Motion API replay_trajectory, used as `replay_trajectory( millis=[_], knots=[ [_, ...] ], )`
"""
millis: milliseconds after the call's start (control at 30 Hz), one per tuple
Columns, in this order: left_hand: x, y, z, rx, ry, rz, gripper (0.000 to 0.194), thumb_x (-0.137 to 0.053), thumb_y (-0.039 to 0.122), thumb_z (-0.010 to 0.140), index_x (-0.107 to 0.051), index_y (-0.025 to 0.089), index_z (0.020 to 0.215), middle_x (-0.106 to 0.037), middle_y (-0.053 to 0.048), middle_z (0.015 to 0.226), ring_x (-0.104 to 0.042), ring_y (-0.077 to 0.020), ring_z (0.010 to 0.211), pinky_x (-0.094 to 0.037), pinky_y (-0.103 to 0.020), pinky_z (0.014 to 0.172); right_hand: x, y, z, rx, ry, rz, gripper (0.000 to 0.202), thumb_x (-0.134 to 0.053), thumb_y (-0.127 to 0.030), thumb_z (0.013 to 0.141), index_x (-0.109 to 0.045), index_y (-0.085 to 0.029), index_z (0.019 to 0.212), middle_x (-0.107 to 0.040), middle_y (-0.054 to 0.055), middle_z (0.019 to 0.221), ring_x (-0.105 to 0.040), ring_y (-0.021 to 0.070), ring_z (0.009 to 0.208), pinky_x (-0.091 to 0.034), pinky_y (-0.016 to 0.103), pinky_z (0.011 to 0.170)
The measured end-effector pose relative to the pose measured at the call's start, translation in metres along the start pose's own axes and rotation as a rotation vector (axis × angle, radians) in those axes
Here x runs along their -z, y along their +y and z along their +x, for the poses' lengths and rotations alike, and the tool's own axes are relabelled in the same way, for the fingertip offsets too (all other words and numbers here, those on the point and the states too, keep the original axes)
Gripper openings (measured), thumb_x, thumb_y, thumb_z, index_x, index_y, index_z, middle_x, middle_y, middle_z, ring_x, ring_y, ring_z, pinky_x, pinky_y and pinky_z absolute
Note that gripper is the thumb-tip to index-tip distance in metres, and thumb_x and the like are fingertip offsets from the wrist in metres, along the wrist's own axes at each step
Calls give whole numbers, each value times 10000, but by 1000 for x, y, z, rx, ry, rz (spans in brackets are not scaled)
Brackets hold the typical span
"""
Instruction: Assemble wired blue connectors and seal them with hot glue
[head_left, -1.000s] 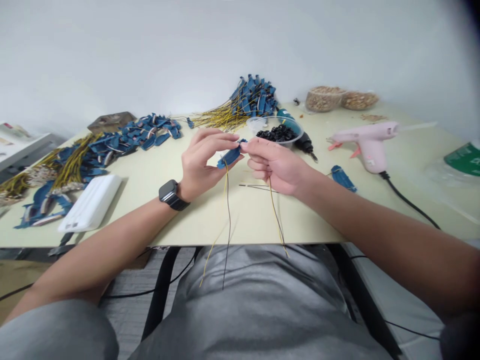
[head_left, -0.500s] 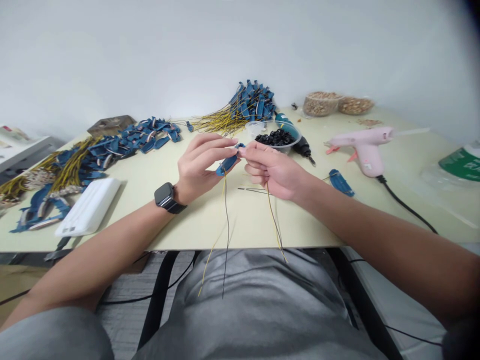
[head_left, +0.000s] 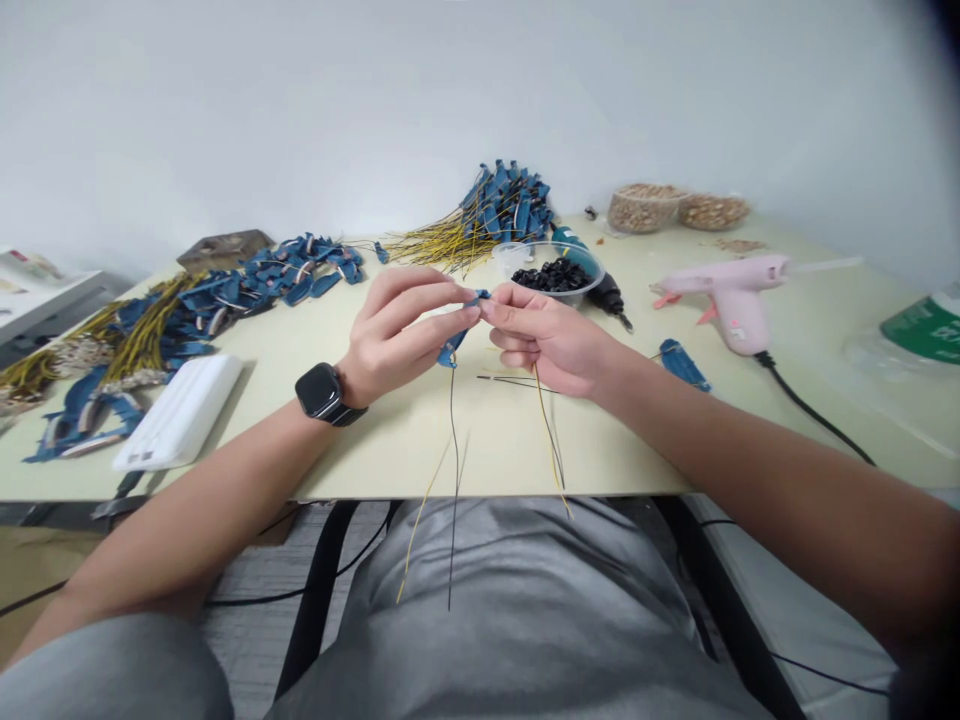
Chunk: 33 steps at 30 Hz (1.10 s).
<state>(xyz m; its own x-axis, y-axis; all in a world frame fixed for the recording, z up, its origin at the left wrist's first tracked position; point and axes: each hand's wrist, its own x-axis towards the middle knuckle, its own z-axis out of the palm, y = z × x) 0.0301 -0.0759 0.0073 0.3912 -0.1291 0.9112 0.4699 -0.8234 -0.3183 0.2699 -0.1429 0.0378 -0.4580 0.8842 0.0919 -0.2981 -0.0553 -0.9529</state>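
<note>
Between the fingertips of my left hand (head_left: 412, 325) is a small blue piece (head_left: 452, 348), mostly hidden by the fingers. A yellow and a black wire hang from it past the table's front edge. My right hand (head_left: 551, 335) is closed, its thumb and forefinger pinching at the upper end of the same piece, touching the left fingertips. Another yellow and black wire pair (head_left: 550, 425) hangs below the right hand's curled fingers. Behind the right hand stands a clear bowl of small black parts (head_left: 553, 275).
Wired blue pieces (head_left: 506, 205) are heaped at the back, more blue pieces (head_left: 225, 295) at left beside a white power bank (head_left: 180, 412). At right lie a pink glue gun (head_left: 735, 290), its cord, and one blue piece (head_left: 682, 365). A dark tool (head_left: 606, 295) lies behind the bowl.
The blue piece has tilted and is more covered by my left fingers. My left hand and wrist have shifted slightly left, with the thumb higher. My right hand stays almost in place.
</note>
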Motion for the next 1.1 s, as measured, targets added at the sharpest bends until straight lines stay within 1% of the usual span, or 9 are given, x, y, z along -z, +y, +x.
replay_trajectory(
  millis=[100,200,300,433,667,700,833,933,1100],
  knots=[
    [-1,-5,-5,58,-24,18,381,-659,652,1144,-808,334,998,-824,-63,1007,-799,-321,1056,-720,-620,992,-1,-2,-1,-2,-5,6,615,-1111,-461,802,-543,-232,861,-305,-103,733,-186,88,619,-129,242,563],
    [-2,-7,-6,59,-17,-17,409,-659,687,1134,-795,329,991,-810,-64,1039,-786,-327,1108,-703,-637,1050,-2,-3,-1,-6,3,11,605,-1116,-443,790,-554,-230,869,-305,-105,730,-190,86,618,-126,246,561],
    [-2,-6,-4,70,-29,-26,369,-671,670,1134,-796,339,1032,-820,-61,1081,-782,-332,1146,-694,-642,1075,-3,-3,-1,0,-9,13,624,-1134,-451,760,-561,-229,873,-315,-109,725,-181,83,619,-119,245,560],
    [2,-2,-1,26,-24,-22,290,-664,604,1158,-801,354,1105,-871,-46,1132,-815,-331,1151,-707,-614,1009,-3,-3,-2,5,-16,19,678,-1160,-490,712,-553,-229,863,-313,-113,721,-164,82,625,-117,243,561],
    [11,7,8,102,-147,-74,116,-757,449,1149,-797,343,1179,-925,-48,1213,-867,-336,1226,-701,-647,1081,-3,-4,-2,-11,-36,39,604,-1099,-418,805,-527,-227,838,-286,-108,719,-148,83,617,-112,245,556],
    [12,8,10,85,-131,-115,87,-781,398,1144,-794,352,1216,-927,-44,1247,-876,-323,1230,-702,-629,1095,-2,-4,-2,-14,-44,48,604,-1096,-413,811,-523,-226,832,-279,-110,712,-140,84,618,-113,242,554],
    [10,11,15,15,-39,-206,260,-854,265,1103,-779,369,1329,-927,-39,1313,-900,-282,1211,-721,-535,1067,0,-2,0,-21,-55,53,553,-1053,-396,856,-527,-227,835,-264,-114,697,-130,84,614,-122,231,542],
    [5,10,14,14,0,-219,289,-875,288,1092,-784,361,1356,-925,-32,1312,-897,-280,1216,-725,-514,1058,1,-3,0,-33,-56,42,512,-1016,-383,886,-530,-230,841,-240,-117,688,-128,85,606,-137,222,533],
    [-3,10,11,20,73,-221,351,-895,310,1080,-795,366,1412,-922,-14,1288,-891,-260,1191,-739,-455,1029,-3,-6,0,-53,-40,40,584,-1058,-417,850,-505,-230,839,-241,-121,694,-121,80,605,-145,215,528]
  ],
)
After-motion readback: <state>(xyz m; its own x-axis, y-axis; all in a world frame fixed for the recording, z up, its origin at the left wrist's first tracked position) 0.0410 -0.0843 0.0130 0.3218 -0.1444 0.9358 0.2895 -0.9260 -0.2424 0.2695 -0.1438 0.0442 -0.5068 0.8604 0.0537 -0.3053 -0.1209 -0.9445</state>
